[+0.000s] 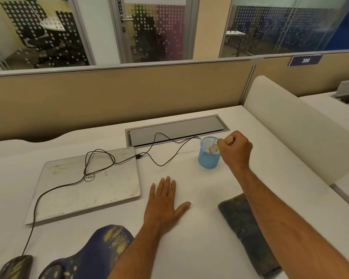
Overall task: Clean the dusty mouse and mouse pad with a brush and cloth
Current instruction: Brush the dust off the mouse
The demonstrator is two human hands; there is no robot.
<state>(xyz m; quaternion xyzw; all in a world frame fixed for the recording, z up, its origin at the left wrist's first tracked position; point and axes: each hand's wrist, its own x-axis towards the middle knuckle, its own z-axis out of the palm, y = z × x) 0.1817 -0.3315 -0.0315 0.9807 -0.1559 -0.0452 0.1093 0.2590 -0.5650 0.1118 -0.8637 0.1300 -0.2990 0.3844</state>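
Two bare forearms and hands of one person, seen from above. No sleeves, gloves, watch, rings or bracelets show on either arm. The left hand (165, 206) has short, trimmed fingernails and a broad back. The right hand (235, 148) shows its knuckles and wrist. Fine, sparse hair runs along both forearms, most visible on the right one.

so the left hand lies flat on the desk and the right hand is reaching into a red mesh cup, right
Not quite: the mesh cup is blue, not red. The head view shows the left hand lying flat on the desk, and the right hand at the cup's rim, its fingers curled round something pale.
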